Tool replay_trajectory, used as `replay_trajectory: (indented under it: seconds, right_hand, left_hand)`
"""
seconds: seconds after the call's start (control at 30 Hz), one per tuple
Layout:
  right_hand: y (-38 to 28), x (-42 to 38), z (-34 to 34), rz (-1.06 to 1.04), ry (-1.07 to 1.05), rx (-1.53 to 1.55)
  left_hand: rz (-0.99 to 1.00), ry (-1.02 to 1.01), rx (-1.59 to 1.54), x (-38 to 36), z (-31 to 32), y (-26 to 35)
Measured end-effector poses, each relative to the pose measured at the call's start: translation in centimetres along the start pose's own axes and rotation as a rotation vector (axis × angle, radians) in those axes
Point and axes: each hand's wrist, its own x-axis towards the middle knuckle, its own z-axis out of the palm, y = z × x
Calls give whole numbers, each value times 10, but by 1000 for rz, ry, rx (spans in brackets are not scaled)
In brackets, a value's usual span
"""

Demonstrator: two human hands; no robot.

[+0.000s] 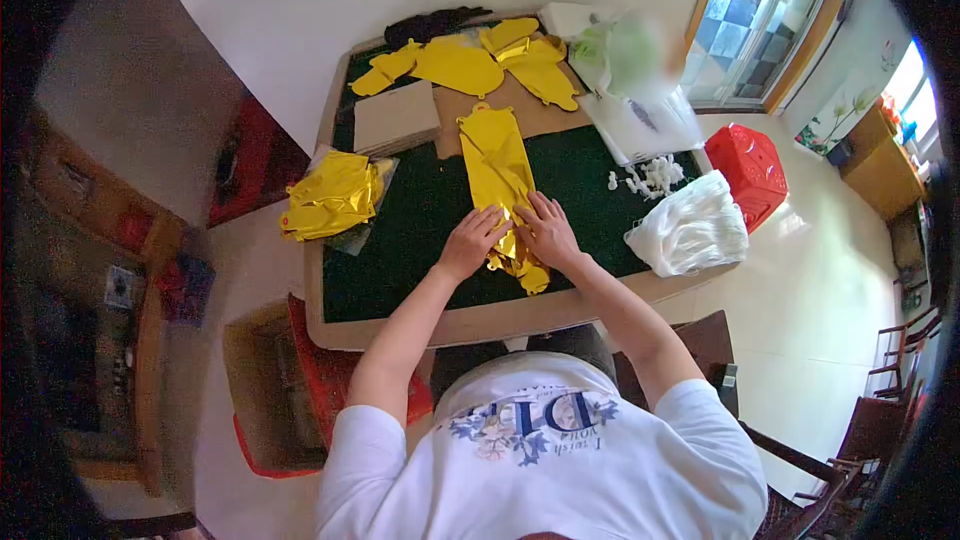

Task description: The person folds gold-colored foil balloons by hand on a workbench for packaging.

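Observation:
A long, flat gold foil balloon [493,155] lies on the dark green table top in front of me. Its near end is crumpled and creased. My left hand [474,242] rests on the left edge of the foil with its fingers stretched out. On the opposite edge, my right hand [548,233] presses down, fingers extended and slightly spread. Both palms face the table, and the hands sit close together.
More flat gold foil pieces [455,65] lie at the back beside a stack of cardboard sheets [395,118]. A bagged gold foil bundle [332,196] is at left. Clear plastic bags [640,125], white string [690,225] and a red stool [745,175] are at right.

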Motion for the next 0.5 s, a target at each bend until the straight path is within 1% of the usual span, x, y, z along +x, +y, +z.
replay_trajectory:
  seconds: [0.17, 0.23, 0.27, 0.33, 0.37, 0.43, 0.47, 0.5]
  right_hand:
    - [2, 0, -4, 8, -16, 32]
    - [4, 2, -11, 26, -108, 89]
    - [7, 3, -14, 25, -106, 86]
    - [17, 3, -19, -27, -188, 275]
    - [22, 1, -21, -26, -189, 272]
    - [24, 0, -32, -38, -335, 358]
    - [25, -2, -39, -50, -373, 367]
    - [24, -4, -46, -48, -373, 364]
  left_hand:
    - [-7, 9, -12, 1, 8, 5]
    - [-7, 16, -25, 0, 6, 7]
    - [-40, 18, -64, -2, 4, 9]
    - [-73, 21, -103, -5, -5, 15]
    - [-106, 27, -147, -7, -9, 18]
    - [-135, 35, -193, -9, -21, 26]
    - [-163, 40, -250, -11, -27, 31]
    - [-191, 45, -308, -13, -29, 34]
